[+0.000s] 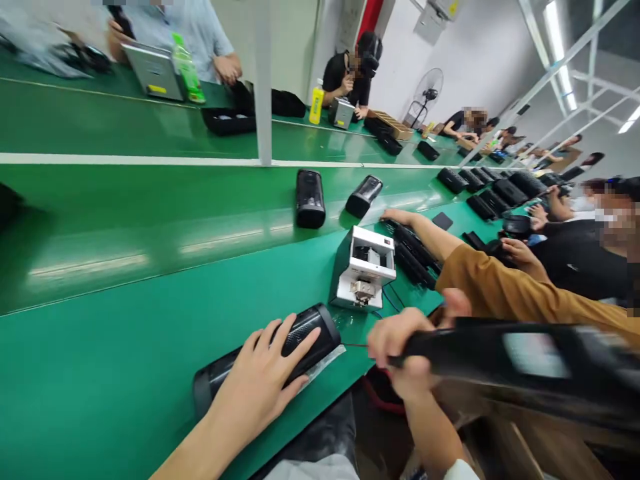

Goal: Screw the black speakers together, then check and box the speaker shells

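A black cylindrical speaker body (310, 333) lies on its side at the near edge of the green bench (100, 373). My left hand (265, 377) rests flat on top of it, fingers stretched out along its length. My right hand (400, 350) is closed in a fist round one end of a long black panel part (520, 357), which is blurred and reaches off to the right. A thin red wire (356, 345) runs between the speaker and my right hand.
A white fixture machine (364, 268) stands just beyond the speaker. Two more black speakers (310, 198) (364, 196) lie on the green conveyor belt (125, 227). A co-worker's mustard sleeve (505, 287) reaches in from the right. Several people work along the line and across it.
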`<state>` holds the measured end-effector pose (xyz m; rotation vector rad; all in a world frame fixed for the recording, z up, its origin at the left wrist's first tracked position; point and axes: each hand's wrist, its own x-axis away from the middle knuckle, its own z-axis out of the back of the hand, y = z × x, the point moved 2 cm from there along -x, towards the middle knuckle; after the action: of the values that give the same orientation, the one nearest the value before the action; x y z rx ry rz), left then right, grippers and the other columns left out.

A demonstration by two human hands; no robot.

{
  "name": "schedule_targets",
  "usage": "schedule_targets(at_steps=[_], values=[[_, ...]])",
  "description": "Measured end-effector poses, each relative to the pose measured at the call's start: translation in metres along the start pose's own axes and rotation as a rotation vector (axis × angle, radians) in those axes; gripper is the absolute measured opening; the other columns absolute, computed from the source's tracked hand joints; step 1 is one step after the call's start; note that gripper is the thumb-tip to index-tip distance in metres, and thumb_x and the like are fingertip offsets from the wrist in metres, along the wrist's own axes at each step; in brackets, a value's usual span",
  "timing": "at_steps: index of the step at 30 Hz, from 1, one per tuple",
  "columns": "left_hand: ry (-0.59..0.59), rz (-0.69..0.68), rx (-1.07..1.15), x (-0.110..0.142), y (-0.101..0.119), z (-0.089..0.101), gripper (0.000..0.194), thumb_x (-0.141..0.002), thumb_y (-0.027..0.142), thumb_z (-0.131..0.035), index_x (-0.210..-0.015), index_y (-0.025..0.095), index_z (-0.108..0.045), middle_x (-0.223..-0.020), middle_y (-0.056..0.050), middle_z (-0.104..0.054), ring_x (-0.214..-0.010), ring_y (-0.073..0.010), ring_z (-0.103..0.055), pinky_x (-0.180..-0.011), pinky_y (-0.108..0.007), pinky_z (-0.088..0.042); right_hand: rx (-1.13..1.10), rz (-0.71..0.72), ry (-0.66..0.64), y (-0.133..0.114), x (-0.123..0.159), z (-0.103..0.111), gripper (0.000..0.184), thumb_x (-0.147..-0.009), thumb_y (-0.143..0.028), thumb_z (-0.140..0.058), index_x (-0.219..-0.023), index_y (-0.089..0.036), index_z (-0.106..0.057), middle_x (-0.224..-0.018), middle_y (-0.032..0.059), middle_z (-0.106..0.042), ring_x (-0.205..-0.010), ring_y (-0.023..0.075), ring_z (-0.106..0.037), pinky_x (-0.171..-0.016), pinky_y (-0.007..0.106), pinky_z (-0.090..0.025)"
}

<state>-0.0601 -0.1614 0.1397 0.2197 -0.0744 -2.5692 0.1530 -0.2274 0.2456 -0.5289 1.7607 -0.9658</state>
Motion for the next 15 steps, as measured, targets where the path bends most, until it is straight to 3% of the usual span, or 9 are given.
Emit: schedule_targets(at_steps=[2, 3, 6, 8, 10, 12, 15], values=[[-0.045, 0.021, 0.01, -0.001, 0.002, 0.003, 0.082, -0.097, 0.04, -0.073, -0.168, 0.042, -0.034, -0.164, -0.019, -0.05, -0.14, -0.0435, -0.057, -0.105, -0.058, -0.054, -0.024, 0.109, 0.075, -0.021, -0.028, 0.01, 0.024, -0.1, -0.048, -0.071, -0.098, -0.025, -0.063, -0.065, -0.0096, -0.051, -0.038, 0.0085, -0.047, -0.041, 0.024, -0.047], [-0.055, 0.03, 0.014, -0.001, 0.002, 0.003, 0.082, -0.097, 0.039, -0.073, -0.169, 0.042, -0.033, -0.165, -0.019, -0.049, -0.142, -0.0436, -0.056, -0.106, -0.059, -0.053, -0.003, 0.15, 0.101, -0.026, -0.041, 0.015, 0.028, -0.101, -0.044, -0.07, -0.086, -0.021, -0.061, -0.061, -0.0091, -0.048, -0.037, 0.0079, -0.045, -0.04, 0.023, -0.045], [-0.056, 0.041, 0.019, 0.0, 0.003, 0.002, 0.084, -0.097, 0.038, -0.073, -0.169, 0.042, -0.03, -0.167, -0.019, -0.047, -0.143, -0.0445, -0.055, -0.108, -0.061, -0.052, 0.156, 0.181, 0.159, -0.016, -0.071, 0.023, 0.04, -0.1, -0.038, -0.067, -0.069, -0.019, -0.05, -0.05, -0.0085, -0.041, -0.036, 0.0081, -0.042, -0.039, 0.022, -0.042], [-0.048, 0.038, 0.014, 0.0, 0.003, 0.001, 0.086, -0.097, 0.038, -0.074, -0.17, 0.041, -0.03, -0.166, -0.02, -0.048, -0.143, -0.0455, -0.055, -0.108, -0.062, -0.052, 0.237, 0.184, 0.211, 0.003, -0.079, 0.024, 0.03, -0.099, -0.033, -0.068, -0.078, -0.019, -0.052, -0.055, -0.0089, -0.046, -0.038, 0.008, -0.046, -0.041, 0.022, -0.044], [-0.042, 0.03, 0.011, 0.0, 0.003, 0.002, 0.087, -0.096, 0.038, -0.075, -0.17, 0.04, -0.03, -0.166, -0.021, -0.048, -0.142, -0.046, -0.056, -0.108, -0.062, -0.052, 0.25, 0.167, 0.232, 0.022, -0.082, 0.023, 0.017, -0.097, -0.028, -0.071, -0.1, -0.021, -0.056, -0.063, -0.011, -0.051, -0.039, 0.0079, -0.049, -0.042, 0.022, -0.046], [-0.042, 0.024, 0.014, 0.0, 0.003, 0.005, 0.085, -0.097, 0.039, -0.075, -0.169, 0.039, -0.032, -0.166, -0.022, -0.047, -0.142, -0.046, -0.056, -0.108, -0.061, -0.052, 0.23, 0.144, 0.224, 0.035, -0.083, 0.021, 0.036, -0.096, -0.024, -0.071, -0.123, -0.026, -0.049, -0.067, -0.0131, -0.053, -0.039, 0.0084, -0.049, -0.042, 0.022, -0.047], [-0.047, 0.028, 0.036, -0.001, 0.004, 0.009, 0.08, -0.098, 0.044, -0.073, -0.168, 0.038, -0.035, -0.166, -0.022, -0.048, -0.143, -0.0459, -0.056, -0.109, -0.061, -0.052, 0.202, 0.063, 0.19, 0.039, -0.078, 0.019, 0.045, -0.095, -0.025, -0.073, -0.13, -0.027, -0.046, -0.067, -0.0133, -0.053, -0.038, 0.0093, -0.048, -0.042, 0.023, -0.046]])
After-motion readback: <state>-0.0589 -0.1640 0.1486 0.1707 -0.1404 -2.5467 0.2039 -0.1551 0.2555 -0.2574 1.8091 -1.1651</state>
